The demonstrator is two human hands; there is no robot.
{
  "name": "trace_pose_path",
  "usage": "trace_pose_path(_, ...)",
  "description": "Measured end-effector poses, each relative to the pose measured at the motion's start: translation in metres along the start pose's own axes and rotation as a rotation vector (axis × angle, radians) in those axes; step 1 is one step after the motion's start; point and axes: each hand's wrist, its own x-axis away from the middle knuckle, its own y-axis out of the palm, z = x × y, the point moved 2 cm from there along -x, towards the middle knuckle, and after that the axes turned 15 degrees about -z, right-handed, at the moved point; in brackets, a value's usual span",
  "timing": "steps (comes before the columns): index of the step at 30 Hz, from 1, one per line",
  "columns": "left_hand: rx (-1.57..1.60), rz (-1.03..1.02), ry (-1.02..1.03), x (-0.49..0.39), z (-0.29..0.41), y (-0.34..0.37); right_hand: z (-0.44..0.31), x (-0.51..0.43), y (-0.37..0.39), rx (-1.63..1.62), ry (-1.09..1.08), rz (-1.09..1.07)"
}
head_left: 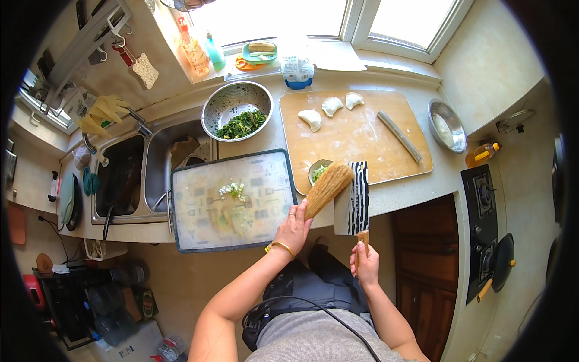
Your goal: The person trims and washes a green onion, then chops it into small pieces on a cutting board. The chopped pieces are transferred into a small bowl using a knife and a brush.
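Note:
My left hand [294,226] grips a straw-coloured bristle brush [329,188], its far end beside the top of a cleaver. My right hand [365,262] holds the wooden handle of this cleaver [357,199], whose broad blade shows black and pale wavy stripes. Partly behind the brush, a small bowl of chopped greens [319,173] sits on the floured wooden board [357,131]. Chopped white and green pieces [232,190] lie on the patterned cutting board [267,167] to the left. Several dumplings [332,106] and a rolling pin [399,135] rest on the wooden board.
A steel bowl of chopped green filling [242,124] stands behind the cutting board, near the double sink [151,154]. At the right are a steel bowl with dough [445,126], an oil bottle [481,154] and a gas hob [481,203]. A blue-and-white bag [297,72] stands by the window.

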Motion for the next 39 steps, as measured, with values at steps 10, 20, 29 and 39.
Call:
trace_pose_path(10,0.208,0.338,-0.228,0.108,-0.078,-0.087,0.019,-0.009,0.035,0.116,0.044,-0.258)
trace_pose_path(20,0.263,0.264,-0.692,0.136,-0.183,-0.106,0.075,-0.052,0.124,0.074,0.086,-0.274)
trace_pose_path(29,0.288,0.113,-0.471,0.109,-0.156,-0.084,0.084,-0.059,0.160,0.103,0.069,-0.202)
trace_pose_path(39,0.538,0.068,-0.347,0.112,-0.113,-0.054,0.097,-0.053,0.172,0.018,0.102,-0.242)
